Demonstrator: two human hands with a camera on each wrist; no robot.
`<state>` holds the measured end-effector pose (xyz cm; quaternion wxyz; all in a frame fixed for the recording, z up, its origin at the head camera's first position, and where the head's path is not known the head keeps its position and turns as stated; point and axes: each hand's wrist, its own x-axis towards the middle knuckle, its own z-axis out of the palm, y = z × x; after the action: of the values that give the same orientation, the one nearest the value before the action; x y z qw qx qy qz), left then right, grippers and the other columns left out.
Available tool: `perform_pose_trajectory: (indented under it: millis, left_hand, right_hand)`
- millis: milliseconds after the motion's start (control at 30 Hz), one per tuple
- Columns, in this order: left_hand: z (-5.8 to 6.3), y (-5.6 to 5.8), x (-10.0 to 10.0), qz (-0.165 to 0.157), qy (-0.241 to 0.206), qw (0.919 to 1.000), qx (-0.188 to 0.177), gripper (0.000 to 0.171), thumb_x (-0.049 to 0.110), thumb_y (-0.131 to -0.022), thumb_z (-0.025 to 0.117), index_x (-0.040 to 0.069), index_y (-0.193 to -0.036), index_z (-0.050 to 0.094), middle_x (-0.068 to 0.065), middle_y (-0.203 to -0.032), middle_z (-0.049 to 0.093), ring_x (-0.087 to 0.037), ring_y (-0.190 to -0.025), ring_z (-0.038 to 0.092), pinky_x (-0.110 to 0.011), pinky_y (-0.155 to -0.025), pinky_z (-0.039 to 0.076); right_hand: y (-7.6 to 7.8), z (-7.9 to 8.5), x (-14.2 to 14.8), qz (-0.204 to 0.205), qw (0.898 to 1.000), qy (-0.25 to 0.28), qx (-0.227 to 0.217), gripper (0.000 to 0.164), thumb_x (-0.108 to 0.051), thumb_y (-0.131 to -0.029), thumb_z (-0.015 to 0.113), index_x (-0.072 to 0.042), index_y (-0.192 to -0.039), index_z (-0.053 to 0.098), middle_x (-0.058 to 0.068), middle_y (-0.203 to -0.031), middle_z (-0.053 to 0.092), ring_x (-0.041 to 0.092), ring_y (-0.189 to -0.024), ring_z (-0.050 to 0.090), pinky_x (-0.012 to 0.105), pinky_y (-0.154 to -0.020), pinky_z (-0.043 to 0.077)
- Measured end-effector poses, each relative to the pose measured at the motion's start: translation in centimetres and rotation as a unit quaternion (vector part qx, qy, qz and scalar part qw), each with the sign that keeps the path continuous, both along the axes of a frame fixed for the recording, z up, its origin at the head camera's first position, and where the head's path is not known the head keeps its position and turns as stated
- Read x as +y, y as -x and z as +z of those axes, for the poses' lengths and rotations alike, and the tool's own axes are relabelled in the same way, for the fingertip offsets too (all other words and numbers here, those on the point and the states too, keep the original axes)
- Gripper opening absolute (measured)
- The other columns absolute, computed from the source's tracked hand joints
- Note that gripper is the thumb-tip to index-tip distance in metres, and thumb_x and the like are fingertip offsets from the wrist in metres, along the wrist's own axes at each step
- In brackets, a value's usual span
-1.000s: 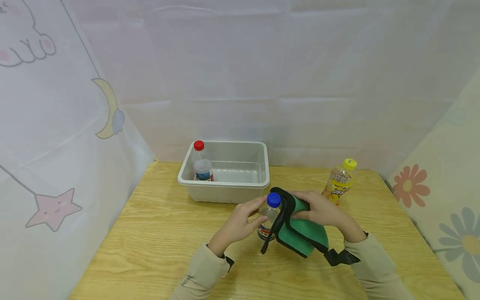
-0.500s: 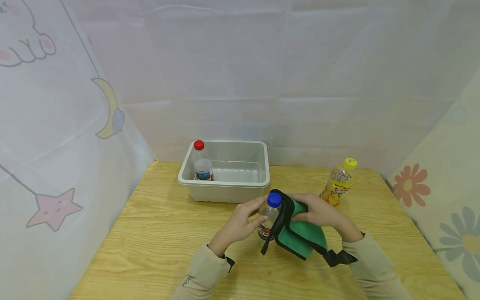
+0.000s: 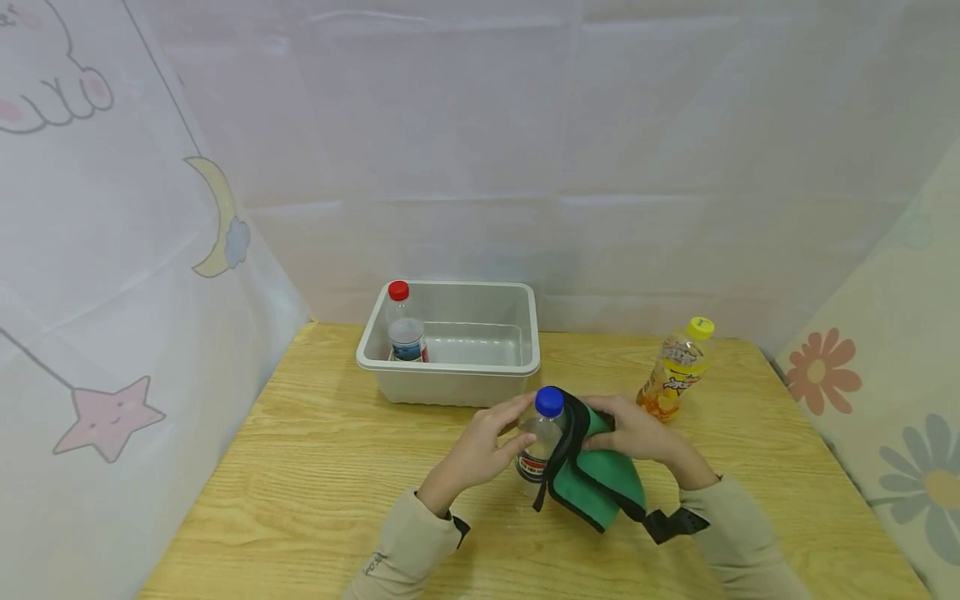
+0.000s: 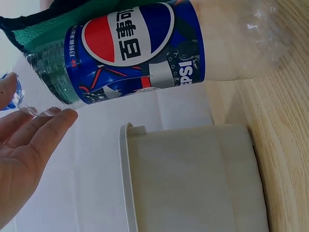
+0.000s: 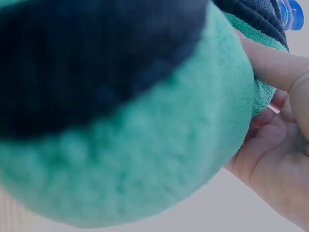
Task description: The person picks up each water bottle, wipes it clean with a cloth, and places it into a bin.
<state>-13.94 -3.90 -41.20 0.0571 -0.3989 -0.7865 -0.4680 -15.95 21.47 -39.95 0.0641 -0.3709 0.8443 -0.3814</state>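
A clear Pepsi bottle [image 3: 533,467] with a blue cap stands on the wooden table in front of the tub. Thumb and fingers of my left hand [image 3: 478,447] hold it around the upper part, below the cap. In the left wrist view the bottle's label [image 4: 140,48] is in plain sight. My right hand [image 3: 637,430] grips a folded green cloth [image 3: 598,487] with black edging and lays it against the bottle's right side. Cloth [image 5: 154,159] fills most of the right wrist view, and the bottle is mostly hidden there apart from its blue cap [image 5: 292,14].
Behind the hands is a pale grey plastic tub [image 3: 455,384], holding a red-capped bottle [image 3: 406,329] at its left end. A yellow-capped bottle [image 3: 677,367] with some orange drink stands at the right. A printed curtain [image 3: 450,167] hangs behind the table [image 3: 322,483].
My right hand has slid the cloth slightly down along the bottle, drawing away from the yellow-capped bottle. The left hand has kept its hold and barely moved.
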Motion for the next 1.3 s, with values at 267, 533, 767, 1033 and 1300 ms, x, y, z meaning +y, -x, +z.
perform_pose_trajectory:
  millis: [267,533,767,1033,1300]
  left_hand:
    - [0.1,-0.3,0.1,-0.002,-0.008,0.9997,-0.023,0.052,0.013,-0.090,0.058,-0.002,-0.136,0.038,-0.020,-0.136,0.041,-0.028,-0.123,0.041,-0.029,-0.093,0.043]
    - [-0.2,-0.6,0.7,0.038,0.005,0.9992,-0.013,0.059,0.024,-0.086,0.064,0.000,-0.135,0.041,-0.017,-0.134,0.044,-0.026,-0.122,0.043,-0.032,-0.091,0.045]
    - [-0.2,-0.7,0.8,0.052,0.000,0.9985,-0.015,0.057,0.022,-0.084,0.067,0.002,-0.132,0.045,-0.013,-0.132,0.047,-0.025,-0.119,0.046,-0.033,-0.090,0.046]
    - [-0.1,-0.7,0.5,0.048,-0.016,0.9977,-0.045,0.055,0.021,-0.082,0.069,0.002,-0.129,0.048,-0.009,-0.120,0.045,-0.023,-0.114,0.047,-0.034,-0.092,0.045]
    - [0.2,-0.5,0.3,0.038,-0.005,0.9974,-0.060,0.057,0.023,-0.084,0.067,0.004,-0.133,0.045,-0.009,-0.117,0.046,-0.024,-0.110,0.049,-0.031,-0.091,0.045]
  right_hand:
    - [0.0,-1.2,0.1,-0.007,1.000,0.013,-0.027,0.044,-0.007,-0.077,0.072,0.005,-0.117,0.056,0.012,-0.104,0.064,0.009,-0.089,0.057,0.026,-0.074,0.050]
    - [0.3,-2.8,0.0,-0.008,0.999,-0.016,-0.031,0.047,-0.016,-0.078,0.072,0.000,-0.120,0.057,0.009,-0.109,0.063,0.010,-0.094,0.058,0.028,-0.078,0.050]
    - [0.1,-3.8,-0.3,0.005,1.000,-0.024,-0.020,0.048,-0.018,-0.078,0.072,0.003,-0.118,0.057,0.010,-0.106,0.065,0.010,-0.091,0.059,0.027,-0.076,0.050]
    - [-0.1,-4.3,-0.7,0.016,0.999,-0.038,-0.032,0.045,-0.013,-0.076,0.073,0.003,-0.116,0.058,0.005,-0.100,0.066,0.006,-0.085,0.058,0.026,-0.072,0.050]
    - [0.0,-4.7,0.1,0.000,0.999,-0.037,-0.031,0.051,-0.016,-0.077,0.073,0.003,-0.121,0.055,0.009,-0.110,0.063,0.010,-0.095,0.057,0.029,-0.080,0.049]
